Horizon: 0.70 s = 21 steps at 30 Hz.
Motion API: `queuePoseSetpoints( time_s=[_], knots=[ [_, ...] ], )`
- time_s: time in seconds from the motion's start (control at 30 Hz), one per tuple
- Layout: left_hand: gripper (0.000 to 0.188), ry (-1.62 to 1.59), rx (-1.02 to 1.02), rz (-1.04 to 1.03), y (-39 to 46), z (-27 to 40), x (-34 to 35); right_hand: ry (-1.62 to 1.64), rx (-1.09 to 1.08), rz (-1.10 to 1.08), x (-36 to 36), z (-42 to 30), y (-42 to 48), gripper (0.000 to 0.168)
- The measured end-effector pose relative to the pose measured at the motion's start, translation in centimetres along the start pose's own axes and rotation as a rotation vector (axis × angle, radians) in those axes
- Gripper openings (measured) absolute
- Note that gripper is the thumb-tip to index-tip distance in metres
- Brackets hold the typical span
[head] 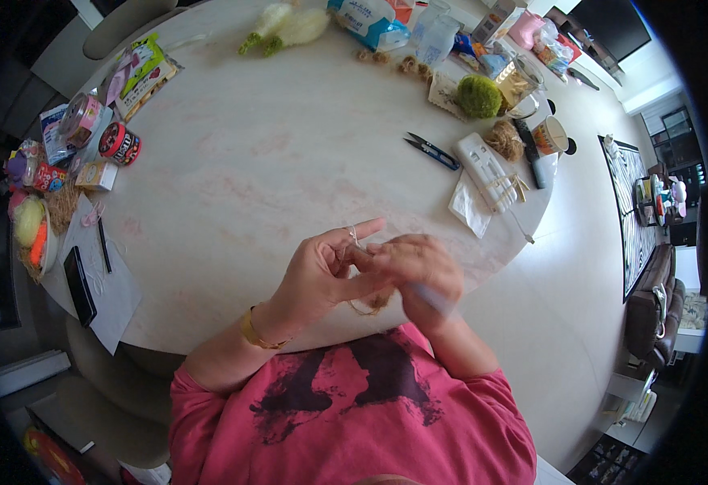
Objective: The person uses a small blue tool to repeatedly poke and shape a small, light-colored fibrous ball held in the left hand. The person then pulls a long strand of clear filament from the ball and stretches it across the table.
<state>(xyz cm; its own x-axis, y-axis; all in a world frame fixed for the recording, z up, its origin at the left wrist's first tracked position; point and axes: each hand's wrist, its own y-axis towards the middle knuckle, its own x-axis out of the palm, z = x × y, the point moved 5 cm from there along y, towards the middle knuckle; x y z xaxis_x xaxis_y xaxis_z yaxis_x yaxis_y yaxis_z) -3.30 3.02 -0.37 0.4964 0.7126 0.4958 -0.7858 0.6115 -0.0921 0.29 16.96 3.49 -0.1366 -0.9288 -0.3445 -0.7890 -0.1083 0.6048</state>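
My left hand is raised over the near edge of the table with a white strand looped round its extended index finger. Its thumb and other fingertips pinch a small work of yarn, mostly covered by the fingers. Close against it, my right hand is blurred by motion. A grey-violet handle, likely of a crochet hook, lies in that palm; its tip cannot be made out. Below the fingers hangs a tuft of brown fuzzy yarn.
Blue-handled thread snips, a white power strip and brown yarn lie to the right. A green yarn ball sits beyond. Leftwards are a phone, paper and a black pen. White-green crocheted pieces rest at the far edge.
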Motion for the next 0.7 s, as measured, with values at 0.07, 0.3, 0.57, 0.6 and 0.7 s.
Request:
queuePoseSetpoints(
  time_s=[0.07, 0.3, 0.57, 0.6, 0.7],
  knots=[
    [0.059, -0.008, -0.002, 0.006, 0.0, 0.0, -0.1, 0.554, 0.375, 0.009, 0.5, 2.0, -0.4, 0.013],
    [0.05, 0.117, -0.002, 0.066, -0.2, 0.7, -0.4, 0.65, 0.339, 0.015, -0.7, 2.0, -0.3, 0.01],
    [0.043, 0.242, -0.042, 0.096, -0.2, 0.6, -0.7, -0.32, -0.331, -0.199, -0.4, -1.7, 0.2, 0.02],
    [0.043, 0.15, -0.05, 0.105, -0.2, 0.4, -0.5, -0.407, -0.443, -0.188, -0.1, -2.1, 0.1, 0.02],
    [0.043, -0.122, -0.146, 0.007, 0.1, -0.5, 0.0, -0.634, -0.771, -0.109, 1.0, -2.9, -0.6, 0.018]
  ],
)
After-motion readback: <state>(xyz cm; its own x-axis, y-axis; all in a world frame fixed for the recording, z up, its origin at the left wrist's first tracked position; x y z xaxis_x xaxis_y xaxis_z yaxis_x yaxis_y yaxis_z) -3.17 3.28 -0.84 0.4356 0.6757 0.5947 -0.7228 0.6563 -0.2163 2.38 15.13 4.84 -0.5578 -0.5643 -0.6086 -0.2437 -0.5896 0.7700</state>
